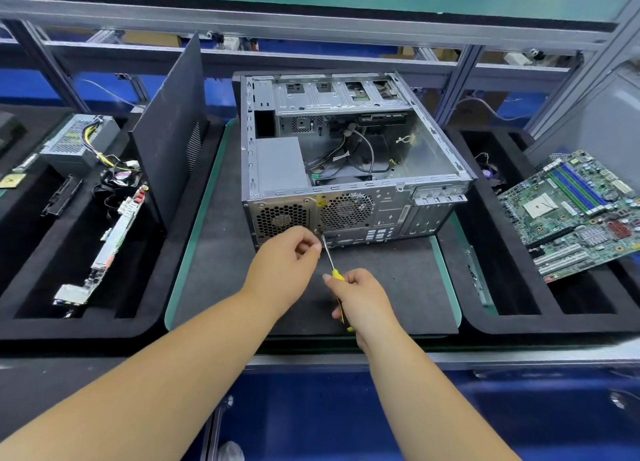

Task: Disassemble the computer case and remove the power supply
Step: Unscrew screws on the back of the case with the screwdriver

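From the head camera, the grey metal computer case point(349, 155) lies on its side on the worktop's dark mat point(381, 280), open side up, rear panel facing the person. The grey power supply point(278, 162) sits in its near-left corner. The right hand point(363, 299) grasps a yellow-handled screwdriver point(330, 258), its shaft pointing up-left at the rear panel. The left hand point(287, 263) pinches the shaft near the tip.

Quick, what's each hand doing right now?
Left hand: fingers curled by the screwdriver's metal shaft near the case; whether they pinch it cannot be told.
Right hand: fingers grip the screwdriver by its yellow handle.
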Action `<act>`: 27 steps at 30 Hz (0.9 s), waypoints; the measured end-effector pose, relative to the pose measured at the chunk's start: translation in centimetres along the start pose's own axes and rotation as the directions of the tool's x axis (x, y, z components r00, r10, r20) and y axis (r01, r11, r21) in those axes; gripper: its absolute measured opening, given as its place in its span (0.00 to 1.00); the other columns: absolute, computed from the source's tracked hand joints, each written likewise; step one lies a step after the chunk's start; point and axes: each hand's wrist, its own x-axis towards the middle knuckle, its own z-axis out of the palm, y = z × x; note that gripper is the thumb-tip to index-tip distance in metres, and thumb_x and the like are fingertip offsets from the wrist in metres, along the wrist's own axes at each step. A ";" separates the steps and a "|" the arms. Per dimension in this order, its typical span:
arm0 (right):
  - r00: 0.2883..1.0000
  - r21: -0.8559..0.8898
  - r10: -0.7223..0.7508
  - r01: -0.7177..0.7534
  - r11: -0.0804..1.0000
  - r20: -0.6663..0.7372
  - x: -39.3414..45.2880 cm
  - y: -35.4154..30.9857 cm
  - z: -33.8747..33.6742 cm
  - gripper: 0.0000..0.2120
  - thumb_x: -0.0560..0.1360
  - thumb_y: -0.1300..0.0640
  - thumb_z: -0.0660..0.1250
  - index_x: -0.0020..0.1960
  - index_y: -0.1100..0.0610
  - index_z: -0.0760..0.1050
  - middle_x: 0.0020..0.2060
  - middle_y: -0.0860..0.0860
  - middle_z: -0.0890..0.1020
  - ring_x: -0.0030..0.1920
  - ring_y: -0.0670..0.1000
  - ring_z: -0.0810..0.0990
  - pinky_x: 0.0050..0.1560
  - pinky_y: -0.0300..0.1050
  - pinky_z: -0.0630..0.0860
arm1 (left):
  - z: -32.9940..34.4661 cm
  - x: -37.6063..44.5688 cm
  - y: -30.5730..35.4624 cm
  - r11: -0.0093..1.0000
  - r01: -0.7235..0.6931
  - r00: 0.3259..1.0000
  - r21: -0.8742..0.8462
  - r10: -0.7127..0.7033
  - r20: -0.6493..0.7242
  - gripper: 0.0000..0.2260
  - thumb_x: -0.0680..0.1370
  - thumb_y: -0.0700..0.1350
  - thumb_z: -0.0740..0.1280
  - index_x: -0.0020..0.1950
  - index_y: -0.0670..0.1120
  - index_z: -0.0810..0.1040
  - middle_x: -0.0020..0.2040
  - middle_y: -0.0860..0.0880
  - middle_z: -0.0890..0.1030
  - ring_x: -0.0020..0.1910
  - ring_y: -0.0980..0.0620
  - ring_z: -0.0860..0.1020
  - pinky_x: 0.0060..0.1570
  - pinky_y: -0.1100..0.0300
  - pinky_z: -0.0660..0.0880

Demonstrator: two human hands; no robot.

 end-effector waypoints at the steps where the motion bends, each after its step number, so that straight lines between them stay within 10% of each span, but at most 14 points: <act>1: 1.000 -0.009 -0.002 0.002 1.000 -0.002 0.0 0.1 -0.1 0.12 0.76 0.44 0.68 0.49 0.52 0.72 0.37 0.50 0.79 0.31 0.46 0.77 0.32 0.42 0.72 | 0.5 0.1 -0.2 0.984 0.148 0.989 -0.098 -0.147 0.025 0.04 0.78 0.48 0.65 0.45 0.56 0.78 0.41 0.56 0.82 0.43 0.57 0.79 0.46 0.57 0.77; 5: 1.000 -0.027 -0.004 0.004 1.000 -0.006 0.0 0.6 -0.7 0.12 0.76 0.44 0.68 0.48 0.52 0.71 0.35 0.49 0.79 0.30 0.45 0.77 0.35 0.42 0.71 | 2.0 1.6 0.1 0.723 0.506 0.852 -0.471 -0.505 0.142 0.07 0.80 0.44 0.65 0.55 0.43 0.79 0.47 0.50 0.83 0.48 0.50 0.81 0.47 0.57 0.77; 10: 1.000 -0.043 -0.016 0.016 0.999 -0.011 0.1 1.0 -1.6 0.11 0.76 0.44 0.67 0.46 0.51 0.71 0.37 0.49 0.80 0.28 0.44 0.77 0.34 0.42 0.71 | 2.5 2.8 2.0 0.364 0.634 0.712 -0.683 -0.620 0.330 0.11 0.80 0.46 0.66 0.59 0.42 0.76 0.53 0.47 0.82 0.43 0.57 0.78 0.41 0.65 0.73; 27: 0.998 -0.140 -0.027 0.035 0.990 0.064 1.3 2.3 -3.1 0.10 0.76 0.44 0.66 0.46 0.50 0.71 0.39 0.50 0.82 0.26 0.40 0.77 0.32 0.40 0.72 | 4.1 3.6 0.8 0.215 0.529 0.711 -0.821 -0.641 0.289 0.03 0.77 0.43 0.70 0.45 0.44 0.81 0.35 0.51 0.85 0.30 0.61 0.81 0.28 0.71 0.74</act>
